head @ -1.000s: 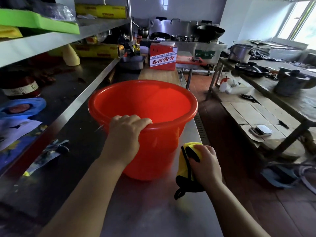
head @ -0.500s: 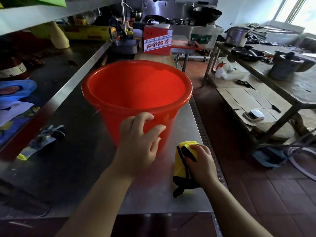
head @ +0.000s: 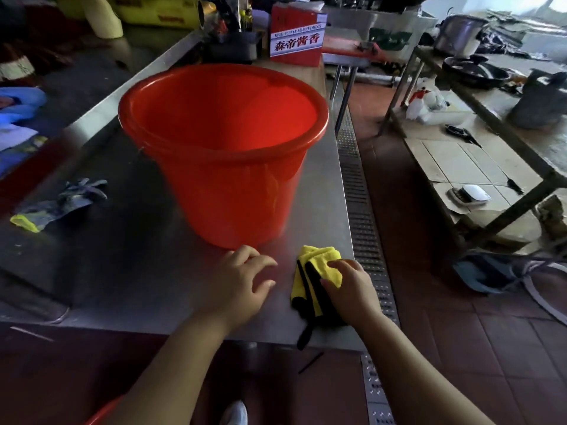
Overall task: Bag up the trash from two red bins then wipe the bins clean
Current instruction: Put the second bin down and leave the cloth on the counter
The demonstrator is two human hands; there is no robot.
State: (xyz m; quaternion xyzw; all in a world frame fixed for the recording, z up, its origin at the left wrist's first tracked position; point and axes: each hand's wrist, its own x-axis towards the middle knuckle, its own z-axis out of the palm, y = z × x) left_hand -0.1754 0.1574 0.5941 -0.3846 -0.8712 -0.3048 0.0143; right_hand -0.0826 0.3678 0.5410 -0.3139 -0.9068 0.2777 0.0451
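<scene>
Red bin [head: 224, 148] stands on steel counter [head: 138, 271]; left hand [head: 242, 280] loose-fingered, right hand [head: 352, 289] grips yellow cloth [head: 319, 262].

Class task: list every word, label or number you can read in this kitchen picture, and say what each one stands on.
"森帝酱香": white label on the red box.
Small line above it, same label: too small to read.
Red print on the yellow roll: blurred.
Green sign behind the box: blurred.
</scene>
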